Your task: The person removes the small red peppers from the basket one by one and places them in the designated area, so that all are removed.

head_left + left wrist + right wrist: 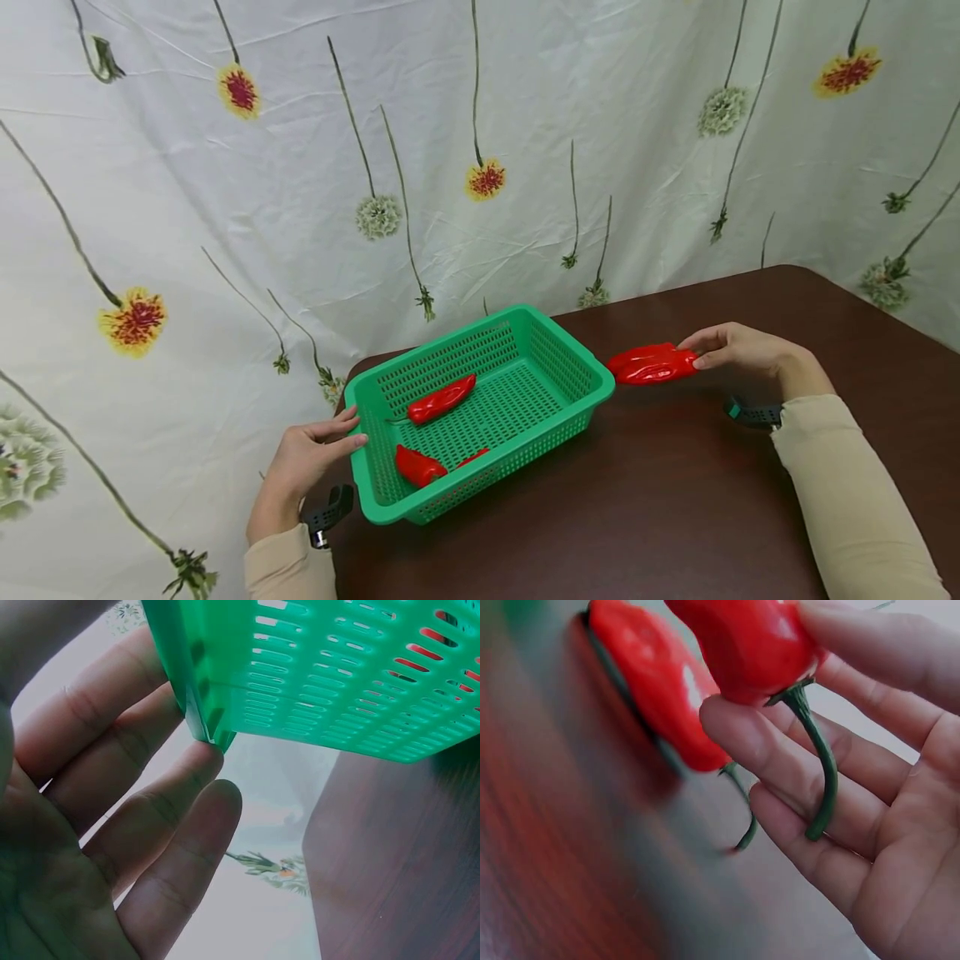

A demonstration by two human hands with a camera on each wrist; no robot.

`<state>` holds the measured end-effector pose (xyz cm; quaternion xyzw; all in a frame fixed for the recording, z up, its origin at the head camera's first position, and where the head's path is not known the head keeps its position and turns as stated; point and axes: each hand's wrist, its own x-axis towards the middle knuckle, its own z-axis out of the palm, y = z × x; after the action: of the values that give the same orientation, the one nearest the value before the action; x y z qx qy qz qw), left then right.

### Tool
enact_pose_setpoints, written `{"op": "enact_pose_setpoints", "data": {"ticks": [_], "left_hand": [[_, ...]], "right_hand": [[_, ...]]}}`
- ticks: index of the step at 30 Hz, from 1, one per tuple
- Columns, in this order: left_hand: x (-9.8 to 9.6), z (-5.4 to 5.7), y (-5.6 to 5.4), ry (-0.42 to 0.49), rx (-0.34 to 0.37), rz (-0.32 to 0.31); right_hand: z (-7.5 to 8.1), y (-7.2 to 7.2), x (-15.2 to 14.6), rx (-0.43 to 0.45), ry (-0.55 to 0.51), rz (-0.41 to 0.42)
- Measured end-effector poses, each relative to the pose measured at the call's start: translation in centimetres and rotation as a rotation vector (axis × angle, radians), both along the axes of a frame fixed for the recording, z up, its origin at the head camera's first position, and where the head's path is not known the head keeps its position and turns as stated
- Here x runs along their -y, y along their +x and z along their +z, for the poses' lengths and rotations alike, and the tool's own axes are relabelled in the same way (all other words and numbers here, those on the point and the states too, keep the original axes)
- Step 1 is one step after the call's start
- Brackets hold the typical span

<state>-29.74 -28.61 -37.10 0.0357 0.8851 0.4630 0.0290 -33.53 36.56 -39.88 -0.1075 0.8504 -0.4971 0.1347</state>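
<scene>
A green plastic basket point(480, 433) stands tilted across the view on the dark table. My left hand point(311, 454) pinches its left rim, thumb over the top; in the left wrist view the fingers point(161, 802) reach the rim's outer edge from below. Inside lie a long red pepper point(442, 400), another red pepper point(420, 467) near the front corner, and a red piece point(472, 457) mostly hidden by the front wall. Right of the basket, my right hand point(742, 350) pinches a red pepper point(750, 652) near its green stem. A second red pepper point(656, 682) lies just beyond.
The dark brown table point(622, 508) extends in front and to the right, with its far edge against a white flowered cloth point(420, 108). Black wrist cameras sit below both hands, the left one point(330, 508) close to the basket's corner.
</scene>
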Motion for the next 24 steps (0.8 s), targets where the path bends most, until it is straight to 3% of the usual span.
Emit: {"op": "enact_pose_setpoints", "data": {"ticks": [8, 24], "left_hand": [[0.0, 0.0, 0.0, -0.007, -0.003, 0.001], [0.0, 0.0, -0.1, -0.016, -0.004, -0.004]], "right_hand": [[-1.1, -0.4, -0.2, 0.044, -0.002, 0.03], [-1.1, -0.6, 0.3, 0.024, 0.171, 0.027]]}}
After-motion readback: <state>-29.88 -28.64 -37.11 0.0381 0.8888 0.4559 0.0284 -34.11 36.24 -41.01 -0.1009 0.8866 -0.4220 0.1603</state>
